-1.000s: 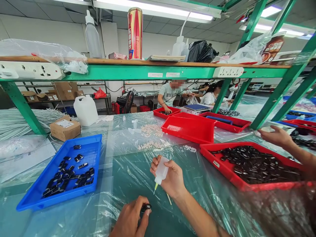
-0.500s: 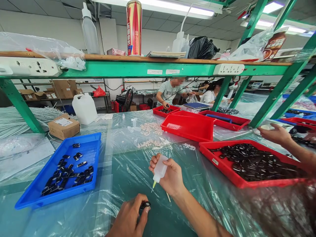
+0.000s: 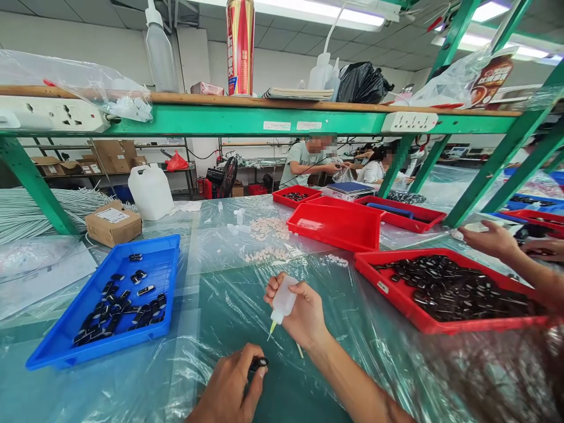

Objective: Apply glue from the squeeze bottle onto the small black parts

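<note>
- where does the small black oval piece (image 3: 258, 363) lie?
- at the left hand (image 3: 231, 380), pinched between thumb and forefinger, which are parted only by its thickness. one end shows, facing away from the palm; the fingers cover too much to be sure of its long axis.
- and the right hand (image 3: 305, 314)?
- its fingers are curled around a translucent squeeze bottle (image 3: 284, 298), thumb pressed along one side. the bottle's long axis slants down toward the left hand, nozzle lowest.
- so how do the two line up?
- the yellow-green needle (image 3: 272, 329) points down toward the piece, its tip near the exposed end but apart from it. the left hand is the nearer one, already gripping the piece; whether the tip is directly above it or a little beyond is hard to tell.
</note>
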Available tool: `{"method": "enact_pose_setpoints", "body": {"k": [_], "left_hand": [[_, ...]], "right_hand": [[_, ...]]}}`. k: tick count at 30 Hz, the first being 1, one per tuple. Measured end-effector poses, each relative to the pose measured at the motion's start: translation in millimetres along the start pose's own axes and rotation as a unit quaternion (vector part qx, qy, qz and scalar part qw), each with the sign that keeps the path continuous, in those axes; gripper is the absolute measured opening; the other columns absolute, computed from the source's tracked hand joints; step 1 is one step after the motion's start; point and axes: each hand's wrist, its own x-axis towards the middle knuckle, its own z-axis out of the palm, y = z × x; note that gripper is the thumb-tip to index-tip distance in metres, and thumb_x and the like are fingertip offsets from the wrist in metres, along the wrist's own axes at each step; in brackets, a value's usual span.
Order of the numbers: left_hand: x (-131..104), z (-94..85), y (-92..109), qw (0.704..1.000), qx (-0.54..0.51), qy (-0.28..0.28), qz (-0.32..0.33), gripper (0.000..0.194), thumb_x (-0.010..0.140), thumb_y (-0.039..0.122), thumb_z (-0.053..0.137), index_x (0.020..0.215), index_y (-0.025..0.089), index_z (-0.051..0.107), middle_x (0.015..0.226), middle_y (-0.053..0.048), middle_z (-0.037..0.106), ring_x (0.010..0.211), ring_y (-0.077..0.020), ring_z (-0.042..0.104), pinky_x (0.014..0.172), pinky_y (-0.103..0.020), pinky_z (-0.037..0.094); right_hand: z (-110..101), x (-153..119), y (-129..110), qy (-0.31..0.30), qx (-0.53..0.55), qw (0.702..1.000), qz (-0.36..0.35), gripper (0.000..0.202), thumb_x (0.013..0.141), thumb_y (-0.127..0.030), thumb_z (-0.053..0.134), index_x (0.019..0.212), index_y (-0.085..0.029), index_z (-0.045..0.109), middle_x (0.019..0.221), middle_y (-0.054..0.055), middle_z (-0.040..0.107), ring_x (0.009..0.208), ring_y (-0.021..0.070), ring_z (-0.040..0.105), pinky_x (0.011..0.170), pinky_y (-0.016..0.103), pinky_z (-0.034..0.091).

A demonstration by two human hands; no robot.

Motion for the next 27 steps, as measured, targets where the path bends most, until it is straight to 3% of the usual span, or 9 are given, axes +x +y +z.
{"method": "enact_pose_setpoints", "body": {"k": [4, 9, 12, 16, 19, 24, 27], "left_hand": [[-1.9, 1.6, -3.2, 1.0, 0.001, -0.01, -0.007, 0.014, 0.107, 0.023, 0.061, 0.115, 0.033, 0.055, 0.09, 0.009, 0.073, 0.067, -0.0174, 0.074, 0.063, -0.025, 0.058], [-12.2, 11.4, -14.1, 1.0, 0.008, 0.017, 0.01, 0.017, 0.113, 0.031, 0.058, 0.129, 0.032, 0.053, 0.096, 0.004, 0.078, 0.072, -0.0202, 0.078, 0.061, -0.026, 0.059], [-8.5, 8.5, -10.4, 0.999, 0.013, 0.034, 0.021, 0.021, 0.113, 0.032, 0.059, 0.132, 0.032, 0.052, 0.097, 0.005, 0.078, 0.069, -0.0184, 0.078, 0.061, -0.024, 0.06], [0.6, -0.2, -0.5, 0.999, 0.019, 0.027, 0.035, 0.009, 0.116, 0.033, 0.055, 0.125, 0.03, 0.054, 0.085, 0.007, 0.075, 0.056, -0.0166, 0.074, 0.048, -0.024, 0.056], [-1.1, 1.7, -2.3, 0.997, 0.037, 0.047, 0.047, 0.015, 0.118, 0.036, 0.051, 0.132, 0.03, 0.051, 0.089, 0.005, 0.078, 0.063, -0.0191, 0.077, 0.047, -0.026, 0.057], [-9.6, 10.0, -12.8, 0.995, 0.069, 0.047, 0.046, 0.014, 0.119, 0.039, 0.049, 0.129, 0.031, 0.053, 0.106, -0.001, 0.079, 0.081, -0.0239, 0.081, 0.049, -0.027, 0.059], [-7.9, 7.5, -12.2, 0.998, 0.041, 0.033, 0.034, 0.013, 0.118, 0.037, 0.051, 0.13, 0.031, 0.051, 0.095, 0.003, 0.078, 0.075, -0.022, 0.08, 0.051, -0.027, 0.058]], "right_hand": [[2.0, 1.9, -3.4, -0.014, 0.003, 1.0, 0.0, 0.053, 0.11, -0.046, 0.039, 0.129, 0.003, 0.038, 0.102, 0.012, 0.028, 0.102, -0.0017, 0.026, 0.1, 0.0, 0.039], [2.0, 1.3, -5.6, -0.028, 0.03, 0.999, 0.0, 0.05, 0.11, -0.043, 0.039, 0.131, 0.002, 0.038, 0.104, 0.012, 0.028, 0.105, -0.0005, 0.025, 0.103, 0.001, 0.038], [3.1, 1.4, -5.8, -0.036, 0.039, 0.999, -0.004, 0.048, 0.11, -0.042, 0.039, 0.132, 0.001, 0.038, 0.105, 0.012, 0.027, 0.106, -0.0002, 0.025, 0.104, 0.002, 0.037], [5.0, 2.9, -7.7, -0.047, 0.043, 0.998, -0.008, 0.046, 0.111, -0.04, 0.038, 0.133, 0.001, 0.039, 0.106, 0.012, 0.027, 0.106, -0.0004, 0.025, 0.105, 0.001, 0.037], [4.5, 3.0, -8.9, -0.05, 0.04, 0.998, -0.002, 0.046, 0.111, -0.041, 0.04, 0.133, -0.001, 0.04, 0.106, 0.012, 0.027, 0.106, -0.0007, 0.025, 0.105, 0.001, 0.037], [-4.5, -3.4, -2.1, -0.002, 0.024, 1.0, 0.008, 0.049, 0.108, -0.043, 0.045, 0.129, 0.001, 0.042, 0.105, 0.012, 0.028, 0.106, -0.0006, 0.026, 0.104, 0.001, 0.037], [-11.8, -8.7, 3.5, 0.058, 0.017, 0.998, -0.001, 0.049, 0.104, -0.042, 0.048, 0.117, 0.005, 0.044, 0.103, 0.011, 0.03, 0.106, -0.0009, 0.027, 0.104, 0.001, 0.037]]}}
